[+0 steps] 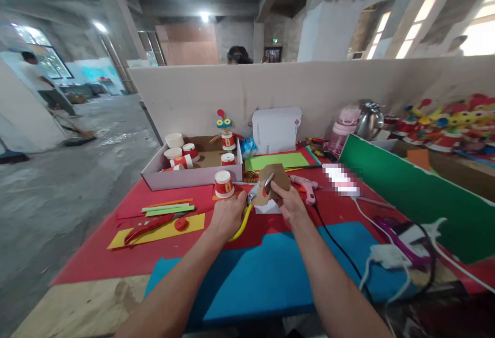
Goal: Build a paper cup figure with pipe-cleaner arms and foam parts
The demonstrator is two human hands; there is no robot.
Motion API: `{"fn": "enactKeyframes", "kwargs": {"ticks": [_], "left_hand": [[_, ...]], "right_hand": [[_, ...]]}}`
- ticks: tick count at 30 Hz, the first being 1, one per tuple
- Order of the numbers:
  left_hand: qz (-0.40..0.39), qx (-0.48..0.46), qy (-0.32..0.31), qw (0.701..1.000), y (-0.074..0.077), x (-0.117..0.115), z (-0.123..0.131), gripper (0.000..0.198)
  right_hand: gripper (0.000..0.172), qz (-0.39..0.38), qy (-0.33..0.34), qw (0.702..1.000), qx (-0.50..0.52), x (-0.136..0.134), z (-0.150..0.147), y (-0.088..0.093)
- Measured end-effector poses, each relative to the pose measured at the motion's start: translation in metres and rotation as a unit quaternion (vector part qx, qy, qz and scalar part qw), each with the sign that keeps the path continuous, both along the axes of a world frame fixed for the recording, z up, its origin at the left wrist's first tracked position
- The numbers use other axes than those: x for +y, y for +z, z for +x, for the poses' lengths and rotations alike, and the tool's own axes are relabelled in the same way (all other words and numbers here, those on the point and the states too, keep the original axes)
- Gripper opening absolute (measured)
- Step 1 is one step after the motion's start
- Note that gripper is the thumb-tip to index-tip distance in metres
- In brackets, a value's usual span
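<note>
My left hand (229, 215) is closed round a pair of yellow-handled scissors (245, 223), their metal part reaching up to a brown piece of cardboard (281, 172). My right hand (288, 201) pinches that cardboard at its lower right side. A shiny metal blade-like part (269, 180) shows against the cardboard, with a bit of red beside it. Just beyond my left hand, a red-and-white paper cup (224, 184) stands upside down. Right of my right hand lies a pink glue gun (307, 188) with a black cord.
A shallow box (189, 181) holds several paper cups and a cup figure (227, 141). Left lie red-handled scissors (147, 228) on a yellow strip (118, 240) and a red cap (181, 224). A green panel (417, 198), chargers (392, 256) and cables are right. Blue sheets (247, 281) lie in front.
</note>
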State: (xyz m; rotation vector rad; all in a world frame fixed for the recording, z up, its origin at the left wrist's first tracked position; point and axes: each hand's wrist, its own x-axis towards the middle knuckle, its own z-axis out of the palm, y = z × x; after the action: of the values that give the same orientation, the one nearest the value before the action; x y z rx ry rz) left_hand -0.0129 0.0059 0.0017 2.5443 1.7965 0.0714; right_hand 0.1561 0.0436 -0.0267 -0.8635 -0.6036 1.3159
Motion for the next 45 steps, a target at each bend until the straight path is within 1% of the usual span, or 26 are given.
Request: {"fn": "enactKeyframes", "kwargs": {"ticks": [4,8,12,16,19,21,23,27,30,34,38,42,45], "left_hand": [[0.027,0.009,-0.014,0.999,0.0,0.001,-0.003,0.021],[0.029,0.017,0.002,0.999,-0.001,0.001,-0.002,0.022],[0.011,0.016,0.009,1.0,-0.004,0.002,-0.001,0.024],[-0.009,0.009,0.006,1.0,-0.007,0.003,-0.001,0.027],[-0.022,0.013,0.006,1.0,-0.006,0.003,-0.001,0.028],[-0.033,0.015,0.006,0.999,-0.004,0.003,-0.001,0.029],[-0.029,0.022,0.002,0.999,-0.002,0.003,-0.001,0.03],[0.012,0.04,-0.016,0.999,0.005,0.004,-0.007,0.028],[0.017,0.034,-0.024,0.999,0.007,0.005,-0.011,0.026],[0.017,0.025,-0.039,0.999,0.006,0.005,-0.013,0.025],[0.012,0.03,-0.048,0.998,0.005,0.006,-0.013,0.026],[0.016,0.039,-0.055,0.998,0.004,0.008,-0.015,0.028],[0.008,0.046,-0.064,0.997,0.0,0.011,-0.015,0.03]], "right_hand": [[0.04,0.006,0.035,0.999,-0.032,0.001,0.01,0.0],[0.039,0.003,0.031,0.998,-0.05,0.0,0.014,0.002],[0.04,-0.009,0.05,0.998,-0.043,0.0,0.016,0.004],[0.039,-0.019,0.092,0.994,-0.053,-0.002,0.018,0.006],[0.04,-0.021,0.131,0.989,-0.072,-0.003,0.017,0.006],[0.04,-0.016,0.141,0.987,-0.077,-0.004,0.015,0.005],[0.038,-0.01,0.141,0.987,-0.078,-0.005,0.014,0.005],[0.04,-0.008,0.139,0.986,-0.089,-0.007,0.014,0.008],[0.041,-0.003,0.14,0.985,-0.103,-0.007,0.014,0.009],[0.042,0.011,0.137,0.982,-0.127,-0.007,0.016,0.008],[0.04,0.034,0.135,0.978,-0.156,-0.006,0.018,0.005],[0.039,0.032,0.123,0.979,-0.162,-0.005,0.017,0.005],[0.039,0.031,0.112,0.978,-0.171,-0.006,0.017,0.006]]}}
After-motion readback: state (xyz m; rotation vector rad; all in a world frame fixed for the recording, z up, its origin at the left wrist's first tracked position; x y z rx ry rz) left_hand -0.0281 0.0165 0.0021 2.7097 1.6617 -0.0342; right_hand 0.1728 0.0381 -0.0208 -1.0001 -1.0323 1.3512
